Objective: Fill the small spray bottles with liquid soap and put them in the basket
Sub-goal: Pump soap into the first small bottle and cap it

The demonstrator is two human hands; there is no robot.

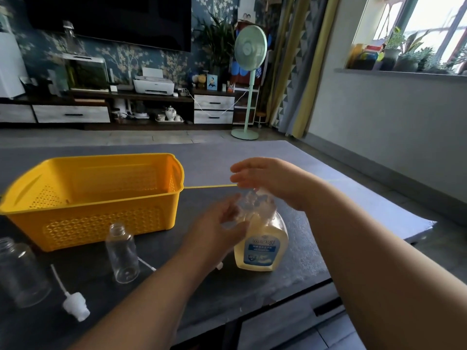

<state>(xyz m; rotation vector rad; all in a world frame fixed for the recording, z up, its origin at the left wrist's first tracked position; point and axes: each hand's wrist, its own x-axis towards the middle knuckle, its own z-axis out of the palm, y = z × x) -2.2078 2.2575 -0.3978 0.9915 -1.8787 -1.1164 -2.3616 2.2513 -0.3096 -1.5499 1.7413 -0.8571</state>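
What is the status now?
Left hand holds soap bottle; right hand open above its pump. Two small bottles uncapped, empty. Basket without bottles. Nothing in the way.

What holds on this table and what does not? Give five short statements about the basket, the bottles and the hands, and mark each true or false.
1. The yellow basket has no bottles in it. True.
2. The small bottle in front of the basket has its spray cap on. False: its neck is open, and a white spray cap lies on the table beside it.
3. The soap bottle lies on its side. False: it stands upright.
4. The soap bottle holds yellowish liquid. True.
5. The right hand holds a small bottle. False: it is over the top of the soap bottle, fingers spread.
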